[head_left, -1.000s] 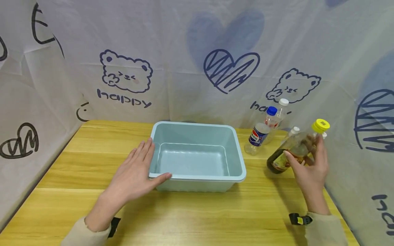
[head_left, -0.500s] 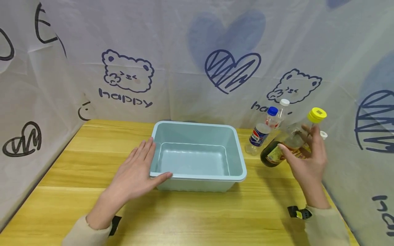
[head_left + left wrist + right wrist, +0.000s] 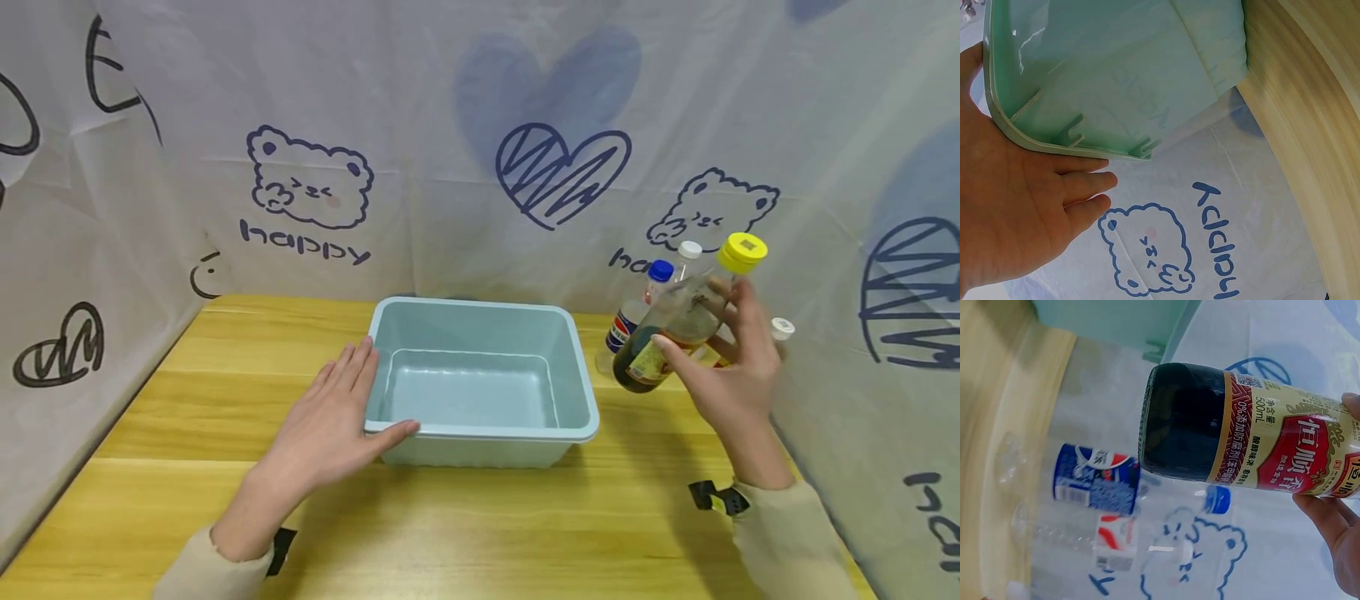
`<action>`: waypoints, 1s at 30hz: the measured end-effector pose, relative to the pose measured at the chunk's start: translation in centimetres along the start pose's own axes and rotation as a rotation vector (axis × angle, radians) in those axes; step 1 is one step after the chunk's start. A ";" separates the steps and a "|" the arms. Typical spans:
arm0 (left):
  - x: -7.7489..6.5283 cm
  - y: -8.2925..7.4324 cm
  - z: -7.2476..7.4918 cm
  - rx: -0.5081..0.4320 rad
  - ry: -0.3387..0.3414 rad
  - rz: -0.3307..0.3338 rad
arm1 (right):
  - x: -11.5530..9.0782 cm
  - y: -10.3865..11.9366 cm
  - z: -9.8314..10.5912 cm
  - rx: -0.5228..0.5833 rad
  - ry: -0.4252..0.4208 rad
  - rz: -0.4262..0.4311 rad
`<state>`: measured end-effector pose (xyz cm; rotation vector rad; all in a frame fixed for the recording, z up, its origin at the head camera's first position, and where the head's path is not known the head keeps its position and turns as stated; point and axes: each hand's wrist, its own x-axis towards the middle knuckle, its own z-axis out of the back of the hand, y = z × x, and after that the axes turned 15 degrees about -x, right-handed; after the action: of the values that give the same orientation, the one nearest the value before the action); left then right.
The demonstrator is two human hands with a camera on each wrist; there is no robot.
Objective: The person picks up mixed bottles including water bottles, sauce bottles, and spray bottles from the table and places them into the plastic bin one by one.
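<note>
The right hand grips a yellow-capped bottle, thumb and fingers curled round it, holding it tilted above the desk, right of the tub. The left hand, fingers straight and thumb spread, touches the tub's near-left corner. A blue-capped bottle stands behind.

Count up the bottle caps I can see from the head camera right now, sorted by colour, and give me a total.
Yellow cap: 1
Blue cap: 1
White caps: 2
Total: 4 in sight; others could be hidden.
</note>
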<state>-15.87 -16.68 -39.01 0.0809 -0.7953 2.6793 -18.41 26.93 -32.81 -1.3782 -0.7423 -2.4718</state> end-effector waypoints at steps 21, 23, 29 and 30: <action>-0.3 0.1 -0.1 0.012 -0.016 -0.009 | 2.7 2.0 -2.8 0.170 0.062 0.106; -0.3 0.1 -0.1 0.013 -0.016 -0.008 | 3.0 2.4 -3.1 0.188 0.063 0.131; -0.1 0.0 -0.2 0.014 -0.009 -0.005 | 3.9 3.3 -3.8 0.183 0.117 0.155; -0.1 0.0 -0.1 0.014 -0.010 -0.006 | 4.0 3.5 -3.8 0.176 0.127 0.154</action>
<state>-15.79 -16.59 -39.13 0.0994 -0.7781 2.6812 -21.90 22.13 -29.98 -1.1589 -0.7736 -2.2905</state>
